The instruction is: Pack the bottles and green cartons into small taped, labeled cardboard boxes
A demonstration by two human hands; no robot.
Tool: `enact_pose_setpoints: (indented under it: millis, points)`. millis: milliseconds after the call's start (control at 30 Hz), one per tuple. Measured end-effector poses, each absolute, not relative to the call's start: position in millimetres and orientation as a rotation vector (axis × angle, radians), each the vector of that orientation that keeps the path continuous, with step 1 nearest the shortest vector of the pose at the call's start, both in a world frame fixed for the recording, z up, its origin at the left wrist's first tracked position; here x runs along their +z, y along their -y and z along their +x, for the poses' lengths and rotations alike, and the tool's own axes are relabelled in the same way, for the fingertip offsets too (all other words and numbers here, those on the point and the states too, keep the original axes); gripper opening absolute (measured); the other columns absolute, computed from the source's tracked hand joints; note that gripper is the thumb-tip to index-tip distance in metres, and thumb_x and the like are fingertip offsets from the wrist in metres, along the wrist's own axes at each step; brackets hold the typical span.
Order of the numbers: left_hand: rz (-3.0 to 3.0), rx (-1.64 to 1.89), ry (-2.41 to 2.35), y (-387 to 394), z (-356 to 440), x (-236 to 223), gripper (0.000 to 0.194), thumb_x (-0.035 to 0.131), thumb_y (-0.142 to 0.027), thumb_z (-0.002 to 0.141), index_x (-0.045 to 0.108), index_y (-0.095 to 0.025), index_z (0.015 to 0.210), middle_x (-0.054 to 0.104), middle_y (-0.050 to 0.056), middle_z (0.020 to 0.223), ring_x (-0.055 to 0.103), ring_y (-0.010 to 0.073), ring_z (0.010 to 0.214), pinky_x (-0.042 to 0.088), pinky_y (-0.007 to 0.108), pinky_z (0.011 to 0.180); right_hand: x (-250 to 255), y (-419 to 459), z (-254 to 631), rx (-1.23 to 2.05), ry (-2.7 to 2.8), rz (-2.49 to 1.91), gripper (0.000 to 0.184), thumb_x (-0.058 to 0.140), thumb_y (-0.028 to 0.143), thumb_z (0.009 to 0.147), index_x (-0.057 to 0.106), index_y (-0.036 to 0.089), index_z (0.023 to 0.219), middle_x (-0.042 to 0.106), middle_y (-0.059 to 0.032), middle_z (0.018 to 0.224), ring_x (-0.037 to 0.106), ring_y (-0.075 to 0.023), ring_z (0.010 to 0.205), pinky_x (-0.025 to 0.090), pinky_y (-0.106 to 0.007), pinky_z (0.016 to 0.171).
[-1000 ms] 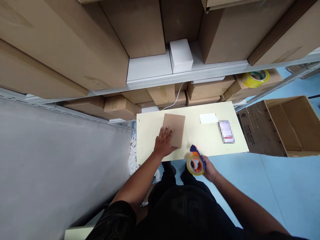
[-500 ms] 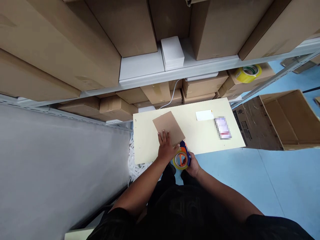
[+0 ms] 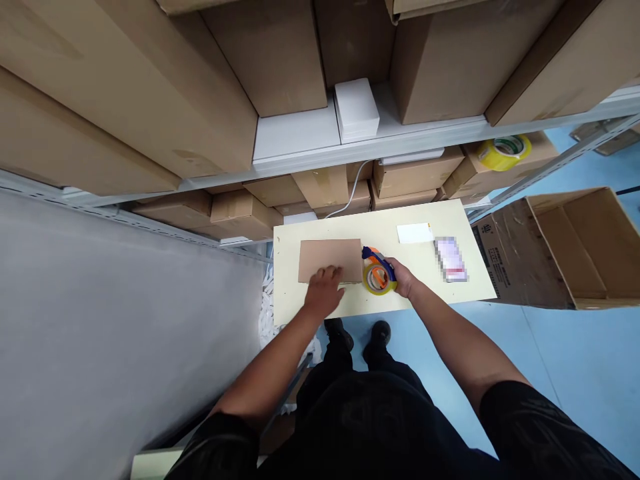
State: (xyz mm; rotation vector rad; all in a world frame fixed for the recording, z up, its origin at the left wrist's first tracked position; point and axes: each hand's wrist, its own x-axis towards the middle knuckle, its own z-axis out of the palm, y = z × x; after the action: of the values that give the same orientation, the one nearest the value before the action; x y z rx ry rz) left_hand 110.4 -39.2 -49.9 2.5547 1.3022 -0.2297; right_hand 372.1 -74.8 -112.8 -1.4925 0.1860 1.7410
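Table (image 3: 425,280): under cardboard box
Cardboard box (image 3: 327,253): flat, toward table's left end
Left hand (image 3: 324,292): fingers slightly bent, on box
Right hand (image 3: 404,280): gripping tape dispenser (image 3: 385,265) at box's right edge
Risk: light left-hand pressure, dragging tape could skew box

Pixelated item (image 3: 451,260) at right end of worktop (image 3: 295,300): unreadable. Over worktop, right hand (image 3: 404,280) has fingers partly hidden by tape dispenser (image 3: 386,263). Right of worktop, open carton (image 3: 525,233) print too small. Beyond worktop, upper boxes (image 3: 280,60) cut by top edge.
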Motion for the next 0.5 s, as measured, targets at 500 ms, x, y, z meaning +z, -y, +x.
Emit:
enact_pose_setpoints:
  millis: [500]
  points:
    - [2.321,-0.376,-1.628,5,108,-61,0.097,0.045,-0.081,0.089,0.018,-0.033,0.169,0.008,0.008,0.178,0.007,0.0462,0.16,0.047,0.065,0.105,-108,19,406,1.905,0.05,-1.53,0.03,0.06,0.043,0.096,0.07,0.014,0.098,0.078,-0.0108,0.083,0.072,-0.024,0.075,0.062,-0.038,0.075]
